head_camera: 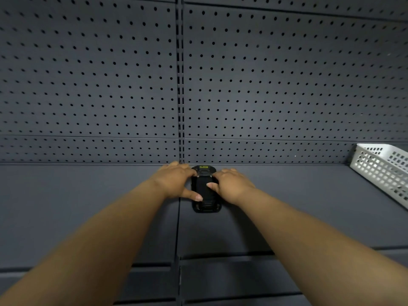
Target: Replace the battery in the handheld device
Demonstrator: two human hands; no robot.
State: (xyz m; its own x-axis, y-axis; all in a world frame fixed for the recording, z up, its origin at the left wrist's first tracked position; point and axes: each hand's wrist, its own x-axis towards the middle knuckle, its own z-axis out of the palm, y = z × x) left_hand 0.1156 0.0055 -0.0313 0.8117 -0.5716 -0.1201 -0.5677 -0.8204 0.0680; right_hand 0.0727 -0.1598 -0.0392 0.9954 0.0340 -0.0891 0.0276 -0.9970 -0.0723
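Head view: my left hand [176,181] and right hand [231,184] grasp the black plastic handheld device [204,191] from both sides, thumbs on top, as it lies on the dark grey shelf [88,206] against the pegboard [110,85].

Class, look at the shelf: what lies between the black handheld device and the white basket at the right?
In the head view, only the right hand and its forearm, then bare grey shelf, separate the handheld device from the white basket.
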